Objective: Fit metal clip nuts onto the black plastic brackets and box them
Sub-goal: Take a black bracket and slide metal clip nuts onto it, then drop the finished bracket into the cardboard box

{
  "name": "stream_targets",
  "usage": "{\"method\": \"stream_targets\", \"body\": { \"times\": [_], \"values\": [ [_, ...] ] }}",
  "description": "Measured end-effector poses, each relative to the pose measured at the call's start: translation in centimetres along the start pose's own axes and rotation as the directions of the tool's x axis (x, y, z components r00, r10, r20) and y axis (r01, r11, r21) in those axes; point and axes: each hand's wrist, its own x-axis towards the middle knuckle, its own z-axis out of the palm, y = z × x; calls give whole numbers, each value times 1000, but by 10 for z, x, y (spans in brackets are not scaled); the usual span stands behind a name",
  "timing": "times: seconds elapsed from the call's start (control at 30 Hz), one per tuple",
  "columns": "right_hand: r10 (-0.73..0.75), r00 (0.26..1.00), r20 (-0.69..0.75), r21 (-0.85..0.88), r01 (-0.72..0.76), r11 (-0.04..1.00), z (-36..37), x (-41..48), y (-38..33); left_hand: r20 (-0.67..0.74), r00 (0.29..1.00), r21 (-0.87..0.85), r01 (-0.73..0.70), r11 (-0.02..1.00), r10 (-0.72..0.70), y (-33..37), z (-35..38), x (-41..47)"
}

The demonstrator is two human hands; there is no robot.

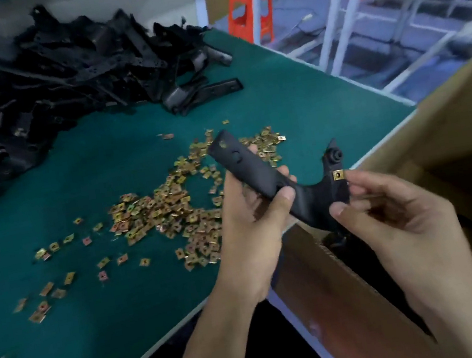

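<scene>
The curved black plastic bracket [259, 176], judged stiff and light, was gripped mid-arm by the left hand [248, 226], its end pinched by the right hand [396, 221].

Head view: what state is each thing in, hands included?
left hand, grips held bracket's long arm
right hand, pinches held bracket's short end
held bracket, lifted above table edge
fitted clip nut, seated on held bracket
loose clip nuts, scattered on table
bracket pile, heaped
cardboard box, open
</scene>
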Motion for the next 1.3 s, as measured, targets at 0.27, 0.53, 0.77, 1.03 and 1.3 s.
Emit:
{"method": "stream_targets", "body": {
  "times": [0.27, 0.53, 0.77, 1.03, 1.3],
  "values": [
    [117, 940, -320, -48, -139, 989, -89, -5, 16, 281, 941, 257, 117, 959, -190, -46, 89, 16],
    [77, 865, -496, -343, -277, 898, -126, -5, 23, 256, 956, 484, 0, 875, -141, -52, 96, 30],
    [58, 950, -306, -358, -172, 918, -77, 9, 26, 152, 988, 494, -97, 864, 24, -21, 51, 19],
    [10, 985, 172, -496, 78, 865, 47, 39, 33, -94, 937, 715, -171, 678, 336, 24, -61, 12],
    [-1, 905, 426, -550, 260, 794, 200, 134, 43, -353, 725, 900, 91, 426, 591, 31, -183, 1]
  ]
}}
